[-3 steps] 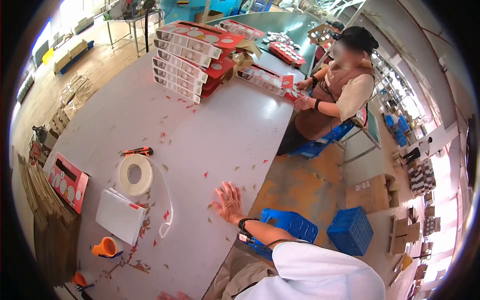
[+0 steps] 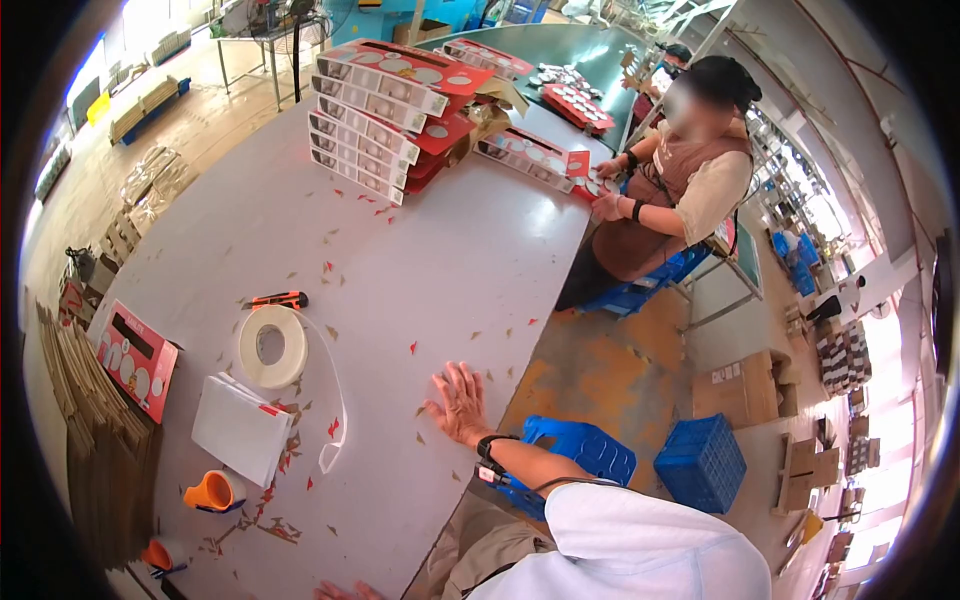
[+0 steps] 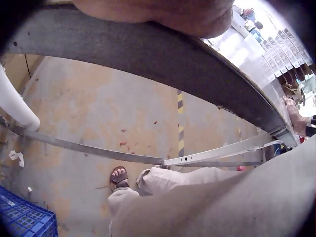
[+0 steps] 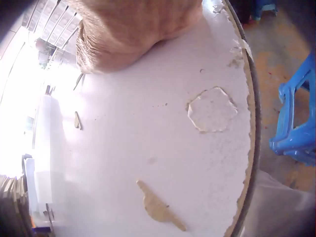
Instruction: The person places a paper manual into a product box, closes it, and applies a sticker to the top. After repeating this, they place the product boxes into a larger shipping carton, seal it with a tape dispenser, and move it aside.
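Note:
My right hand (image 2: 460, 405) rests palm down on the pale table (image 2: 400, 280) near its edge, fingers spread, holding nothing. Only the fingers of my left hand (image 2: 345, 592) show at the bottom of the head view, lying on the tabletop. In the left wrist view, the heel of that hand (image 3: 163, 11) is at the table's edge. Left of my right hand lie a roll of white tape (image 2: 273, 346) with a loose strip, an orange and black utility knife (image 2: 278, 300) and a stack of white sheets (image 2: 240, 428). A brown paper scrap (image 4: 157, 205) lies near my right wrist.
Red printed boxes (image 2: 370, 100) are stacked at the far end. Another person (image 2: 680, 190) handles a red box there. Brown cardboard sheets (image 2: 95, 440) and an orange tape holder (image 2: 212, 492) are at left. A blue stool (image 2: 580, 450) and blue crate (image 2: 700, 460) stand right.
The head view has shifted very slightly. Both my hands stay where they were on the table. A brown piece near the farthest person has moved.

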Tool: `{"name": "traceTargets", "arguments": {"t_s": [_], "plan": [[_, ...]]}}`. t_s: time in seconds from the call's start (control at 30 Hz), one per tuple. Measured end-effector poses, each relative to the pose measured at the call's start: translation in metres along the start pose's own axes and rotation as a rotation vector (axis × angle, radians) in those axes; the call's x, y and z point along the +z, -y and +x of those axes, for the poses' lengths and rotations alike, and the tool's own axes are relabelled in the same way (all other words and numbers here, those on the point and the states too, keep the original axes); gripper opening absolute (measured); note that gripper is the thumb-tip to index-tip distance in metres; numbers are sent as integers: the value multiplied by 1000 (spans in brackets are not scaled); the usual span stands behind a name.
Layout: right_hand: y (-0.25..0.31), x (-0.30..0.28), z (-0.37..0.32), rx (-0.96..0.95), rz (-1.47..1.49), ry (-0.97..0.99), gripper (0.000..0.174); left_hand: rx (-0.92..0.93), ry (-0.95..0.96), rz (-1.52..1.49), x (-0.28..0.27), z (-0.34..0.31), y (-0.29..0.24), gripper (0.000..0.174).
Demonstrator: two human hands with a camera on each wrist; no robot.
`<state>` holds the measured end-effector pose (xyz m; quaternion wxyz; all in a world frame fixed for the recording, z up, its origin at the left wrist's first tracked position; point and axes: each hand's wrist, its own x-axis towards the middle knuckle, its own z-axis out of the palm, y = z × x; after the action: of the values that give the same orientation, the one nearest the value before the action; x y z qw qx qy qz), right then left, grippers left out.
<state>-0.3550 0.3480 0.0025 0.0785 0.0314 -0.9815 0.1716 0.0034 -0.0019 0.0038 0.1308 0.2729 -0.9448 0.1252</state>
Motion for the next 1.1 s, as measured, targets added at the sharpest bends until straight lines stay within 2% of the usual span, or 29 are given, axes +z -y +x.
{"name": "traceTargets", "arguments": {"t_s": [0.17, 0.27, 0.47, 0.77, 0.87, 1.1], "plan": [[-5, -6, -2, 0, -2, 14, 60, -6, 81, 37, -12, 0, -8, 78], [-3, -6, 0, 5, -7, 22, 60, 11, 27, 12, -10, 3, -7, 77], [-3, -4, 0, -4, -17, 6, 61, -30, 107, -23, -11, 5, -6, 77], [1, -4, 0, 5, -15, 6, 61, -47, 105, -64, -12, 8, -3, 77], [-3, -1, -2, -15, -37, -8, 62, -47, 195, -34, -15, 8, -5, 77], [-2, -1, 2, -26, -22, -32, 61, -6, 100, -24, -10, 8, -5, 80]]}}
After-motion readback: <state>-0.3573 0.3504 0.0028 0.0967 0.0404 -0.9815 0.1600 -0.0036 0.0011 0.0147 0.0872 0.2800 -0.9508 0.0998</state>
